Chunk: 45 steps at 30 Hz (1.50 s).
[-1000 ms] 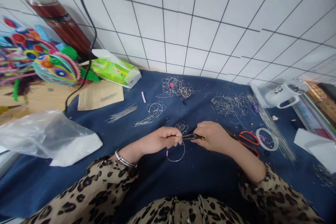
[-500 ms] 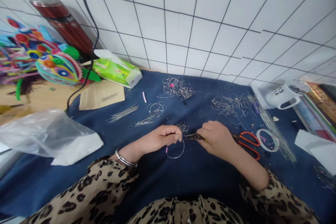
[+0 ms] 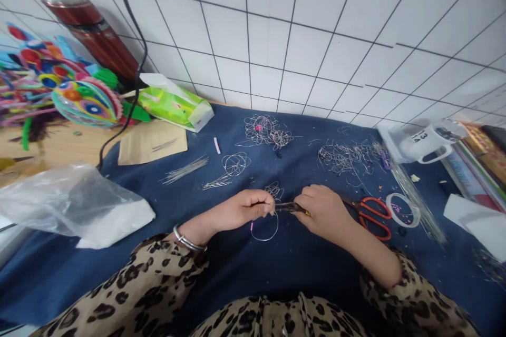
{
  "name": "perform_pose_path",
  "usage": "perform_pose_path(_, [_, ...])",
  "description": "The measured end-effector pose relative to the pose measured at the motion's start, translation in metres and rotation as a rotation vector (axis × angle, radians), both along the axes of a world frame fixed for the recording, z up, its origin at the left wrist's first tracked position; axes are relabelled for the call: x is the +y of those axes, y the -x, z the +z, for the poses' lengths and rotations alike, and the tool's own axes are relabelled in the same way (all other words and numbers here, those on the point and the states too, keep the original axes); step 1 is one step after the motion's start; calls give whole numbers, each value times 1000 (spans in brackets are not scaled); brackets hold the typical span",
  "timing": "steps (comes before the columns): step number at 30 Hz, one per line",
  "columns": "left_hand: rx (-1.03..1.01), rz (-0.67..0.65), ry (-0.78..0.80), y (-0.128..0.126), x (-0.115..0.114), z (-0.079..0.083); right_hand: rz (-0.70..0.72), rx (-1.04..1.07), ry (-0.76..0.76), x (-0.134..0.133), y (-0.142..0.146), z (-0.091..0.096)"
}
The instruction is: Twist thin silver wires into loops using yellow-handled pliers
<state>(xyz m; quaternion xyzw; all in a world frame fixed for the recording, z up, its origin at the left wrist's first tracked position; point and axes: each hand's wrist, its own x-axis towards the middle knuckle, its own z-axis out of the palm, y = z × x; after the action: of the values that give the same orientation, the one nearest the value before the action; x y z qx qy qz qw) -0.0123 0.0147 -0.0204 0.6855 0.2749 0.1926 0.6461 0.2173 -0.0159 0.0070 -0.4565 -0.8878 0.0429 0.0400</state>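
Between thumb and fingers, my left hand [image 3: 251,205] pinches a thin wire loop [image 3: 265,240] that hangs below the fingertips. Small pink beads [image 3: 252,225] sit on the loop's left side. My right hand [image 3: 322,210] is closed around a pair of pliers [image 3: 288,207], whose handles are mostly hidden in the palm. The jaws point left and reach the wire at my left fingertips; whether they grip it I cannot tell. Just behind my left fingers lies a small coil of wire [image 3: 273,189] on the dark blue cloth [image 3: 253,279].
Orange-handled scissors [image 3: 375,216] and a round dish of pink beads [image 3: 403,210] lie to the right. Tangled wire [image 3: 348,158] and wire rings [image 3: 236,164] lie behind the hands. A plastic bag [image 3: 79,202] is at left, a white mug [image 3: 427,142] at right.
The pliers in my right hand have moved slightly left, so their jaws now meet the wire at my left fingertips. My left hand has barely moved.
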Motion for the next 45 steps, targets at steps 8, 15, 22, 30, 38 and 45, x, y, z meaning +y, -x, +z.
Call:
perform_pose_path(8, [35, 7, -55, -2, -1, 1, -11, -30, 1, -3, 1, 0])
perform_pose_path(15, [54, 23, -27, -3, -3, 1, -14, -46, -29, -5, 3, 1])
perform_pose_path(22, [58, 48, -7, -5, -4, 1, -16, -52, -45, -5, 3, 0])
perform_pose_path(30, [93, 56, -43, -5, -4, 0, -21, -78, -41, -7, 3, -1])
perform_pose_path(38, [102, 78, -24, -5, -4, -1, -27, -102, -34, -7, 5, -1])
perform_pose_path(45, [99, 69, -44, -6, -5, -2, -33, -116, -17, -7, 5, -4])
